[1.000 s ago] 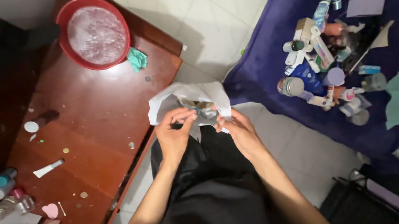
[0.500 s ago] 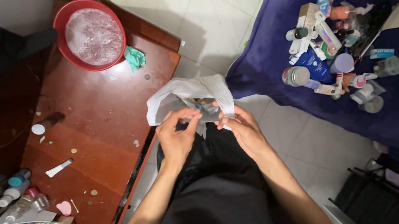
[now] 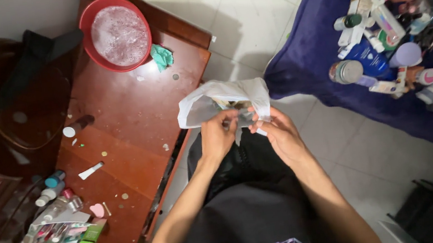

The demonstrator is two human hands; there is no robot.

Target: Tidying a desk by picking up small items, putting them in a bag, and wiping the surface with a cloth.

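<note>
At the centre of the frame, both hands are meeting over the person's lap. The left hand (image 3: 217, 137) is curling its fingers closed around the near edge of a white plastic bag (image 3: 224, 97), and the right hand (image 3: 279, 132) is pinching the bag's rim from the other side, thumb and fingers pressed shut on the thin film. Between the fingertips something small and dark is showing, too blurred to tell what it is. The bag is lying just above the hands in the frame, ballooning away from the body with its mouth facing back toward the person; its long axis is running left to right, and each hand is gripping one end of the opening, so neither is noticeably nearer than the other.

To the left, a reddish wooden table (image 3: 133, 127) is carrying a red basin (image 3: 117, 33) of foamy water in the upper left, with a crumpled green cloth (image 3: 161, 56) just beside it. Small tubes and bottles (image 3: 57, 226) are crowding the lower left. In the upper right, a dark blue bedspread (image 3: 328, 40) is holding a heap of cosmetic containers (image 3: 383, 32), well apart from the hands.
</note>
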